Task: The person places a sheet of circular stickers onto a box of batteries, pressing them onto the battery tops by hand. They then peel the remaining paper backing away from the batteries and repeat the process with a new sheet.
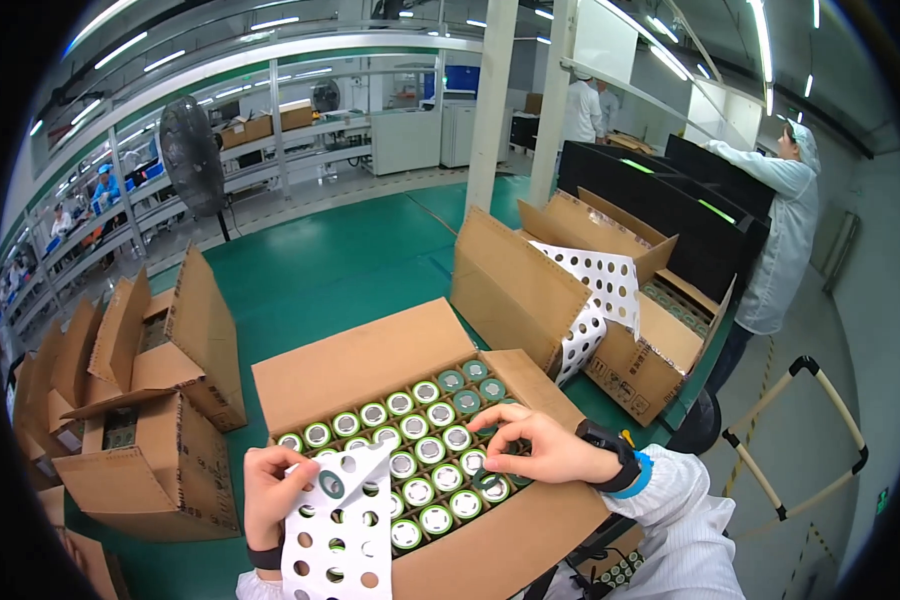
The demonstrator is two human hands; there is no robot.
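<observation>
A cardboard box point(365, 345) stands open in front of me, with rows of cylindrical battery cells point(435, 519) upright between its dividers. Most show silver tops with bright green rims; several at the far right corner wear dark green rings point(450, 380). My left hand point(270, 500) grips a white sheet point(305, 560) punched with round holes, which hangs over the box's near left part. One dark green ring shows on the sheet's folded corner. Over the right-hand cells, my right hand point(545, 447) has thumb and fingertips drawn together at a dark green ring sticker point(487, 482); their exact contact is partly hidden.
More open cardboard boxes point(160, 470) stand at the left. Beyond, at the right, another box point(630, 370) has perforated white sheets point(600, 275) draped from it. Black bins point(660, 190) and a person in white point(780, 230) are behind it. A fan point(192, 155) stands far left.
</observation>
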